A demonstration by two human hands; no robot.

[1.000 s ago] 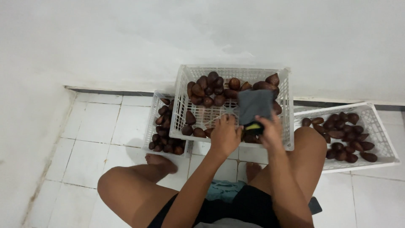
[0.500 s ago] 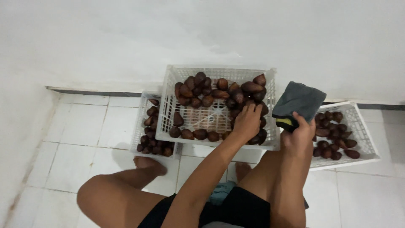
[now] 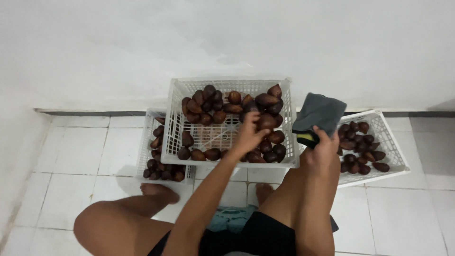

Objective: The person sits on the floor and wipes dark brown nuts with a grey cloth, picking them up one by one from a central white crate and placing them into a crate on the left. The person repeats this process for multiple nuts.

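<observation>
I sit on a tiled floor facing three white plastic crates of brown scaly fruits. My left hand [image 3: 250, 134] reaches into the middle crate [image 3: 174, 124] and closes on one brown fruit [image 3: 266, 121] near its right side. My right hand [image 3: 321, 148] hovers over the gap between the middle crate and the right crate [image 3: 389, 142], gripping a folded dark grey cloth [image 3: 318, 114] with a yellow sponge part showing at its lower edge.
A third crate [image 3: 143, 156] with several fruits stands low at the left, partly under the middle one. A white wall rises just behind the crates. My bare knees and feet [image 3: 159, 191] rest on the white tiles in front.
My right hand carried the grey cloth from over the middle crate to its right side. My left hand went deeper into the middle crate and took hold of a fruit.
</observation>
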